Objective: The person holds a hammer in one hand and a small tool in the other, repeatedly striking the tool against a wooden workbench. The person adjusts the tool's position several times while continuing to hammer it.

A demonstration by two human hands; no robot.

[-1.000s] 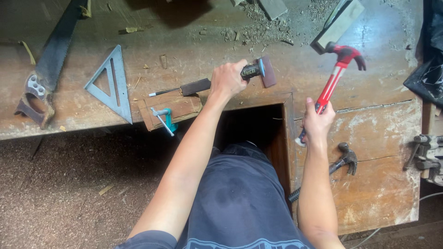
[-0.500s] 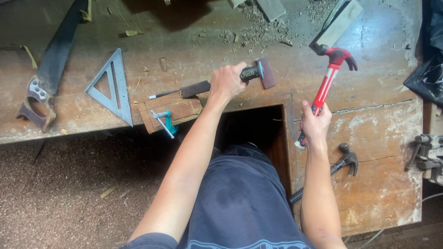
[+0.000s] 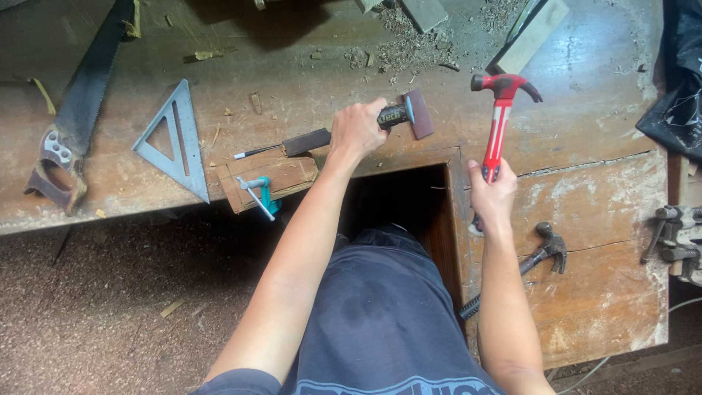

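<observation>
At twelve o'clock on the workbench (image 3: pixel 585 183), your left hand (image 3: pixel 357 130) grips the chisel (image 3: pixel 344 132); your right hand (image 3: pixel 491 196), fingers closed, has brought the red claw hammer (image 3: pixel 500 117) nearer its striking end.

The only label in view is a small pale marking (image 3: pixel 393 115) printed on the black handle of the chisel (image 3: pixel 344 132), which lies across the worn wooden workbench (image 3: pixel 585 146). The marking sits on the handle's outer end, just short of the flat purplish-brown cap that closes it, and right beside the knuckles of the left hand (image 3: pixel 356 129) wrapped around the handle. It reads as light lettering on a dark, rounded band; part of it is hidden by the fingers. Near the chisel there are no packages, signs or screens, and the other tools on the workbench show no legible labels.
</observation>
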